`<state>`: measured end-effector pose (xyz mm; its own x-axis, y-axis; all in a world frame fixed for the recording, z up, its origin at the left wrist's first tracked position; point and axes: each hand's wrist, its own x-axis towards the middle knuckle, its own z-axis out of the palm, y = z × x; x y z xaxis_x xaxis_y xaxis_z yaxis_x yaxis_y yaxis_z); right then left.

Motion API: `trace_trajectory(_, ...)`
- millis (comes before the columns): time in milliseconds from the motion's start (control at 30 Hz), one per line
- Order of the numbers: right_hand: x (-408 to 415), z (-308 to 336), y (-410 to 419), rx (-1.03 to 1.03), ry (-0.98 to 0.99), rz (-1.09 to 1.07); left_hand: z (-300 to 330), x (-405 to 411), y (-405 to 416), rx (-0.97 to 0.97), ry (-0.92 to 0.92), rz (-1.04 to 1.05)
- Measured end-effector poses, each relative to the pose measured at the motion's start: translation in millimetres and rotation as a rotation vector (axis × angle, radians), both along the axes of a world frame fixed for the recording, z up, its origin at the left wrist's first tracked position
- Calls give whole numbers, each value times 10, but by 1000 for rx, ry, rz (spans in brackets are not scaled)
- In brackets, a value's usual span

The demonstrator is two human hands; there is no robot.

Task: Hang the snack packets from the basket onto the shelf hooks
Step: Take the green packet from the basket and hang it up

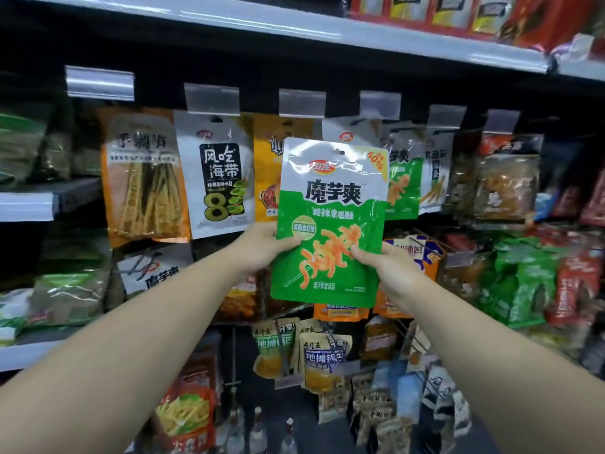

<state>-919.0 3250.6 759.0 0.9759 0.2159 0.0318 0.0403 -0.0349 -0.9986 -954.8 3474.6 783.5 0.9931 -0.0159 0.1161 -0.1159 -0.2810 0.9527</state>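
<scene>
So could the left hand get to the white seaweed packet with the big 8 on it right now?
Probably not yet: the left hand sits just below the white seaweed packet with a clear path, but its grip is on the green packet.

Dim aisle, blurred warped edges

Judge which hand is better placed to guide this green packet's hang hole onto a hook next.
Probably the right hand. It grips the green packet by its lower right edge, nearest the matching green packets hanging to the right. The left hand pinches the left edge, farther away.
</scene>
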Motion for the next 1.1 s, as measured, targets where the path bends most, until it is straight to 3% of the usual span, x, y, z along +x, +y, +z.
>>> trace_trajectory(700,1581,190,-864,-23,-50,217,110,1074,-1044,4,-51,336)
trace_trajectory(900,1791,220,-1067,-31,-50,242,124,1219,-1226,-25,-36,333)
trace_trajectory(1100,1897,214,-1262,-9,-41,216,174,1331,-1340,73,-1,261)
